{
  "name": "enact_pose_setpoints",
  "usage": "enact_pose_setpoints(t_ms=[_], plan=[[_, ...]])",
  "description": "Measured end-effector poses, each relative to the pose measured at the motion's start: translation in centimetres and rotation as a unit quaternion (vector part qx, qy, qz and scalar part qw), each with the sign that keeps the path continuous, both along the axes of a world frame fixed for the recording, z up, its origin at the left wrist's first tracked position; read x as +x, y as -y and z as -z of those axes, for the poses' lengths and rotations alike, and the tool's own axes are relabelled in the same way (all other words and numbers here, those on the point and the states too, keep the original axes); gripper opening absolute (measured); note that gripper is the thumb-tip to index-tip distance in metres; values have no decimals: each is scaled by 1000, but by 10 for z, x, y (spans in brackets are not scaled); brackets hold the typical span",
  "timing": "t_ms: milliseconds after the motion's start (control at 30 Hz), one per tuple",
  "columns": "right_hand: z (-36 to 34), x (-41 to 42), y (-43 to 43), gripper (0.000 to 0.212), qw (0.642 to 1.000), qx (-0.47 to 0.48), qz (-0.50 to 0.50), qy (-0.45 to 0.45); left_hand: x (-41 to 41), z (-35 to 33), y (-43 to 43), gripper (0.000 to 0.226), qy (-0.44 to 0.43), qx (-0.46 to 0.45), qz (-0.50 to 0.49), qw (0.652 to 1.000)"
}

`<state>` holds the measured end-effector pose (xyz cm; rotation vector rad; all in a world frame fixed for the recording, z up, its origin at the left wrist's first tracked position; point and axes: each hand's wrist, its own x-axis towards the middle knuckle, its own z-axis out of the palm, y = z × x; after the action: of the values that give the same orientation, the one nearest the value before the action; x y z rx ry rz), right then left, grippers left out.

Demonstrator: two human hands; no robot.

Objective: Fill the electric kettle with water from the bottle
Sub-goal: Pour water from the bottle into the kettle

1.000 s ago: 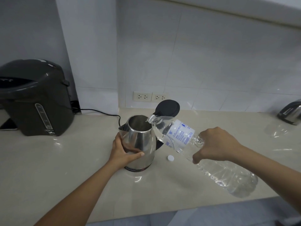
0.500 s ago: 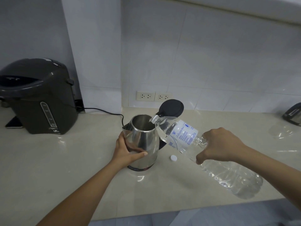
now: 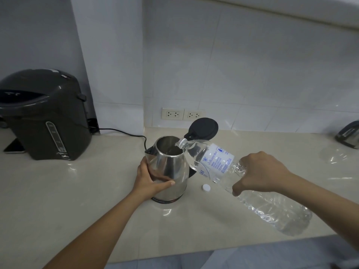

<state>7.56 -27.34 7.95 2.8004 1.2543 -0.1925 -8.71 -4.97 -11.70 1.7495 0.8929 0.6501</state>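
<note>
A steel electric kettle (image 3: 171,167) stands on the beige counter (image 3: 77,191), its black lid (image 3: 204,128) swung up and open. My left hand (image 3: 149,181) wraps around the kettle's left side and front. My right hand (image 3: 260,173) grips the middle of a clear plastic water bottle (image 3: 215,160), tilted with its base raised toward me. The bottle's open mouth rests over the kettle's rim, and water fills the neck. The white bottle cap (image 3: 206,187) lies on the counter just right of the kettle.
A dark hot-water dispenser (image 3: 44,115) stands at the back left, with a phone (image 3: 14,147) beside it and a black cord (image 3: 126,133) running toward the kettle. Wall sockets (image 3: 183,114) sit behind the kettle. Another shiny appliance (image 3: 348,135) shows at the far right edge.
The bottle stays tipped into the kettle and both hands keep their grips. The view has shifted slightly; nothing else has moved.
</note>
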Motion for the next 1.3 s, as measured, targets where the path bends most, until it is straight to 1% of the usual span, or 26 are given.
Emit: enact_pose_setpoints(t_ms=[100,300,500,633,800,900,1033,1133,1300], plan=[[1,0,0,53,1000,-2,-2,1,0,-1,1,122,3,3,3,1000],[2,0,1,53,1000,0,-4,0,-1,-1,1,129,-12,1,4,1000],[2,1,1,53,1000,0,-2,-2,0,-1,1,132,-26,-2,0,1000],[5,1,3,54,1000,9,-1,-9,-1,2,0,125,-26,-18,-3,1000],[9,2,3,54,1000,13,1,-23,-3,6,-3,122,-34,-39,0,999],[13,3,3,54,999,15,1,-29,-3,-2,2,122,-20,-36,5,999],[18,5,3,54,999,27,3,-38,-2,-2,5,109,-12,-49,11,999],[21,7,3,53,998,35,3,-48,-3,-8,6,102,-19,-50,20,998],[26,11,2,53,996,55,4,-72,-4,-17,8,102,-52,-42,16,998]])
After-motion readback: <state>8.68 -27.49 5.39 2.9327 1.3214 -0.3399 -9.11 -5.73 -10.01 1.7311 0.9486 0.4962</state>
